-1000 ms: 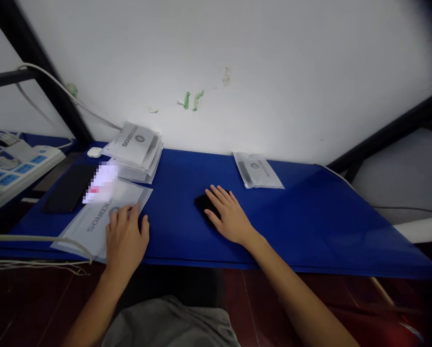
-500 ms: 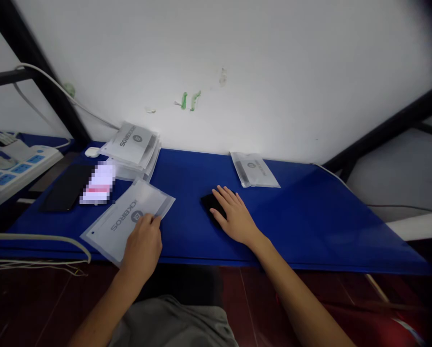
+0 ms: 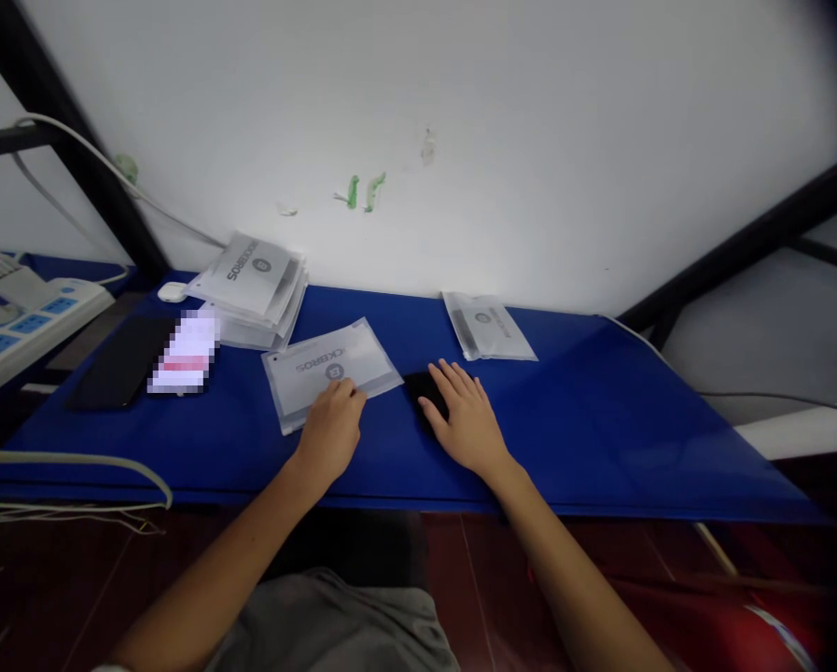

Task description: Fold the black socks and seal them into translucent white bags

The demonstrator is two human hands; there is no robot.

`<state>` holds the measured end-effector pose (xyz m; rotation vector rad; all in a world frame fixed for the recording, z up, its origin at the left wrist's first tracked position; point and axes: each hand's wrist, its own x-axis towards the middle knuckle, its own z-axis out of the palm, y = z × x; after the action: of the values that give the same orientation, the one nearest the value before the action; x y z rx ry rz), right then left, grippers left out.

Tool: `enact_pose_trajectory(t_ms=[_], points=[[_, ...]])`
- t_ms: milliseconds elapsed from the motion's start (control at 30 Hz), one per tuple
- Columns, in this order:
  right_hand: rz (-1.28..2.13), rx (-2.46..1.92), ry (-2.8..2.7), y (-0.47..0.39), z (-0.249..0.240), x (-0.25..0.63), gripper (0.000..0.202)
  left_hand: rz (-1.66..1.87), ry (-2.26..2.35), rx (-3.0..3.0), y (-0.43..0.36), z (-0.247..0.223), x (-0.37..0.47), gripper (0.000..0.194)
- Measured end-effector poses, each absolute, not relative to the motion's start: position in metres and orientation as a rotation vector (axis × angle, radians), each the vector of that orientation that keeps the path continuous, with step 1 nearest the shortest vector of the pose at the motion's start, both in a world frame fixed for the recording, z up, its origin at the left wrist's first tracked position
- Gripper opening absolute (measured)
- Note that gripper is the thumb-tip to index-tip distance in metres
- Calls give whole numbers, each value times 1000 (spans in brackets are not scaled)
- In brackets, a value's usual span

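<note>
My left hand [image 3: 332, 429] is closed on the near edge of a translucent pouch [image 3: 313, 369] with grey lettering, which lies on the blue table [image 3: 383, 467]. My right hand [image 3: 466, 420] rests flat, fingers stretched out, over a black item [image 3: 425, 397] that it partly covers. The right corner of the pouch reaches close to that black item. Behind my right hand, near the wall, lies another lettered pouch [image 3: 492, 327]. A stack of similar pouches [image 3: 250, 278] stands at the back left.
Left of the pouches lie a phone with a lit screen [image 3: 187, 350], a black flat device [image 3: 120, 364] and a small white case [image 3: 173, 292]. A power strip [image 3: 33, 327] is at the far left; cables [image 3: 75, 457] hang at the front left.
My left hand has moved right and slightly up with the pouch, which has turned and now lies nearer the black item. My right hand stays on the black item, slightly shifted.
</note>
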<state>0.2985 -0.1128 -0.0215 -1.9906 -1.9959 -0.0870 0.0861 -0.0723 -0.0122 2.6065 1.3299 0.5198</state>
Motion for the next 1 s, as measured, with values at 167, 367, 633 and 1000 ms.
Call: enact_pose_trajectory(t_ms=[167, 367, 633, 1000], points=[[-99, -1996, -1980, -114, -23, 298, 54, 368, 1475, 2615, -56, 2, 77, 18], [-94, -1987, -1979, -114, -23, 298, 54, 397, 1352, 2456, -47, 7, 63, 20], [-88, -1965, -1969, -114, -23, 298, 54, 524, 1249, 2398, -34, 0, 48, 20], [-95, -2049, -1945, -119, -21, 294, 57, 466, 1571, 2694, -70, 12, 92, 28]])
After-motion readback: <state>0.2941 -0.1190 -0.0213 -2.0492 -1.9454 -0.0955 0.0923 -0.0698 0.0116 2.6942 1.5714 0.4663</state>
